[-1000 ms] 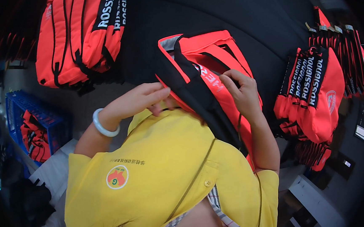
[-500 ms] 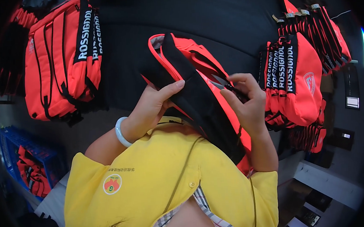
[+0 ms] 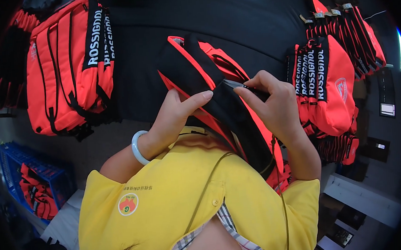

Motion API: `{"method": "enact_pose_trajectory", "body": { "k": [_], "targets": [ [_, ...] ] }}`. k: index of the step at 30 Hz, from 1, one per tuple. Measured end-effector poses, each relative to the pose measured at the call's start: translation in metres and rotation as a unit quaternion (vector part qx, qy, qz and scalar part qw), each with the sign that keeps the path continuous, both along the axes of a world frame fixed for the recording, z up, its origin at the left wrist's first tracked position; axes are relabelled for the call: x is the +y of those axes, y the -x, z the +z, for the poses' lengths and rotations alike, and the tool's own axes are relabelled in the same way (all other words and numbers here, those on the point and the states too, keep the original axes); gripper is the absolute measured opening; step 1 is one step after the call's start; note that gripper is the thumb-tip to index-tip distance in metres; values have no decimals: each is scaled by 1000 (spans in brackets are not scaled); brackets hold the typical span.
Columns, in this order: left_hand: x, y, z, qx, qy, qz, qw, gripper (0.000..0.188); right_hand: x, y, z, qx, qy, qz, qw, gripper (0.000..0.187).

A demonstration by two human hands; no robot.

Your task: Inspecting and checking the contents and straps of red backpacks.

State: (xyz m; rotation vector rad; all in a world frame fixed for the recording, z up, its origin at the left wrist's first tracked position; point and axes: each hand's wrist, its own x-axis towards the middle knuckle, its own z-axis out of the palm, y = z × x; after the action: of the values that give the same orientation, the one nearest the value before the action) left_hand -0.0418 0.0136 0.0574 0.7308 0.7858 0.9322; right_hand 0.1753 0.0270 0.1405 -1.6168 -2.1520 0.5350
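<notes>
A red and black bag (image 3: 231, 111) is tilted up against my front, its black edge panel facing me. My left hand (image 3: 181, 110) grips the panel's edge, thumb on top and fingers hidden beneath. A pair of small pointed thread snips (image 3: 233, 83) sits in my right hand (image 3: 273, 101), pinched between thumb and fingers. Their metal tips lie at the black panel beside the red seam, a short way right of my left thumb. My fingers hide the handle. Any thread at the tips is too small to make out.
Finished-looking red backpacks (image 3: 59, 72) lean at the left on a dark-covered table (image 3: 192, 11). More red and black bags (image 3: 335, 87) are stacked at the right. A blue crate (image 3: 14, 161) at lower left holds red pieces (image 3: 38, 194). A thin cord (image 3: 282, 203) hangs along my right side.
The snips' tips have moved left from the red inner part onto the black panel near my left thumb. Both hands and the bag have shifted slightly right, and the bag's edge has turned.
</notes>
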Motion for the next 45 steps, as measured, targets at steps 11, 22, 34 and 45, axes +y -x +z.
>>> {"method": "enact_pose_trajectory", "body": {
  "k": [11,22,34,45],
  "targets": [
    [0,-1,-1,7,-25,4,1000,40,8,3,-2,-50,-42,29,997,31],
    [-4,-3,0,18,-29,-15,999,43,14,9,22,-195,-20,92,976,33],
    [-7,0,-6,-21,30,-12,999,49,5,0,14,-41,-24,20,999,26],
    [-9,-3,-3,-23,34,8,999,38,2,-6,-5,-69,-18,49,996,31]
  ]
}}
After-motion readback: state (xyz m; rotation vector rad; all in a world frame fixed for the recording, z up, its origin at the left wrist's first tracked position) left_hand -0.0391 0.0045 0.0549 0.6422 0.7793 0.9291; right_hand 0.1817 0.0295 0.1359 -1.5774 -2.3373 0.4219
